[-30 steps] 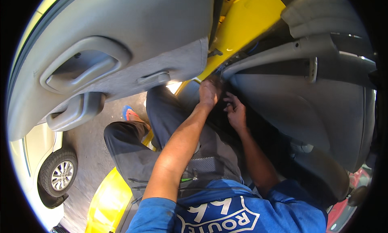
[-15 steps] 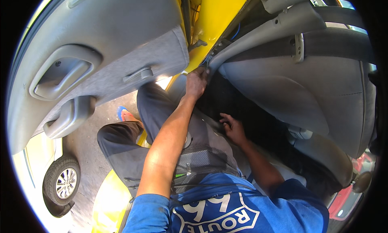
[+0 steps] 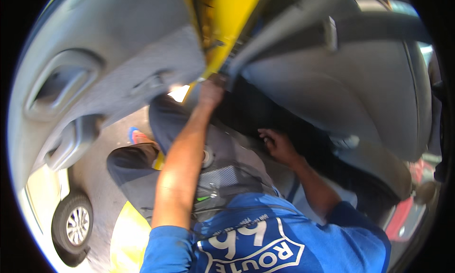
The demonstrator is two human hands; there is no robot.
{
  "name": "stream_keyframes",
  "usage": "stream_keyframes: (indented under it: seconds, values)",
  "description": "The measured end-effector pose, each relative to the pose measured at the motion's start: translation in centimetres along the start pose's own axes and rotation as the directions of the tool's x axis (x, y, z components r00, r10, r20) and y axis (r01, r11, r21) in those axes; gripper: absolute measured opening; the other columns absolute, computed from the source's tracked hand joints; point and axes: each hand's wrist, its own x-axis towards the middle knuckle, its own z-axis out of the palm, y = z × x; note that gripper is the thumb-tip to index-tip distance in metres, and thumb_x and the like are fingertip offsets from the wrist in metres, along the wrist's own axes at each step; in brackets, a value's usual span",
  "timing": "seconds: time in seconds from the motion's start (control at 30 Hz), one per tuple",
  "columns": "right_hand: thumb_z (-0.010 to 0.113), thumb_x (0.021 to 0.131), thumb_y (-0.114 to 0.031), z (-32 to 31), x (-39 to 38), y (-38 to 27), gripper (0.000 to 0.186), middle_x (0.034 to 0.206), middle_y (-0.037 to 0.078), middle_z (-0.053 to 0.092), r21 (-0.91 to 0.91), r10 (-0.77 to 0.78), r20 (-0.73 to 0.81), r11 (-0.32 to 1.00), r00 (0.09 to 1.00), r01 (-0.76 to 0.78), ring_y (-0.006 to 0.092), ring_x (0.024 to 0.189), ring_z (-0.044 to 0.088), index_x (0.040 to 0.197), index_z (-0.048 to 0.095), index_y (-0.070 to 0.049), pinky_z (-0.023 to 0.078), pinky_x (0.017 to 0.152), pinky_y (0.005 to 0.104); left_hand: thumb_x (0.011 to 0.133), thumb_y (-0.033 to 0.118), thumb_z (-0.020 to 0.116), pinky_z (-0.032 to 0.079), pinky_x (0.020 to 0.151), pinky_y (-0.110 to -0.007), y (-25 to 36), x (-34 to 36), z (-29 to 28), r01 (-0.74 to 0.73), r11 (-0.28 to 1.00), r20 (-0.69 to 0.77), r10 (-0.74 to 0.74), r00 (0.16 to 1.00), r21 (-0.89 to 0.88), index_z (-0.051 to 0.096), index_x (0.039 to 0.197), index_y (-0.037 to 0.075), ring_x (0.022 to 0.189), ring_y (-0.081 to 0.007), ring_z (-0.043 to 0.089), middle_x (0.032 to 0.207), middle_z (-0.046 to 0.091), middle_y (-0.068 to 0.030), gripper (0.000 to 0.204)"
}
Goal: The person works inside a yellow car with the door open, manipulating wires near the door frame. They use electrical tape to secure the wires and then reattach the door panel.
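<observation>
My left hand (image 3: 212, 91) reaches forward, its fingers closed at the foot of the yellow door pillar (image 3: 234, 12). The lower end of a long grey trim piece (image 3: 284, 32) is right beside those fingers. Blur hides what they hold. My right hand (image 3: 280, 146) hovers over the dark floor area near my lap, its fingers loosely bent and apart, with nothing visible in it.
On the left the grey door panel (image 3: 156, 50) stands wide, with a pull handle (image 3: 61, 86) and an armrest grip (image 3: 76, 140). A grey seat (image 3: 332, 83) fills the right side. A car wheel (image 3: 76, 223) shows outside, lower left.
The whole view has shifted and blurred; the car interior sits further left and higher in the picture. My left hand stays near the pillar's foot; my right hand stays over the floor area.
</observation>
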Motion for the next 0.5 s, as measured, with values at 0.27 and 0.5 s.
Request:
stream_keyframes:
  seconds: [0.27,0.5]
  values:
    - [0.067,0.097,-0.013,-14.0,-12.3,0.2,0.024,0.105,0.019,0.076,-0.351,0.421,0.042,0.855,0.906,-0.382,0.0371,0.097,0.074,0.119,0.074,-0.006,0.058,0.088,0.0426,0.097,0.026,0.074,0.055,0.091,-0.033,2.0,0.8,-2.1,-0.022,0.956,0.138,0.065,0.988,-0.292,0.07,0.129,0.0,0.099,-0.021,0.072,0.119,0.075,-0.0113,0.041]
    - [0.069,0.098,-0.015,-5.2,-6.7,-10.3,0.019,0.1,0.017,0.074,-0.052,0.084,0.184,0.996,0.979,-0.076,0.0359,0.091,0.073,0.112,0.076,-0.006,0.057,0.082,0.0425,0.096,0.019,0.068,0.055,0.096,-0.034,4.2,-5.0,-12.6,-0.096,0.993,0.414,0.061,0.908,0.065,0.062,0.14,-0.002,0.107,-0.0221,0.072,0.123,0.074,-0.0139,0.05]
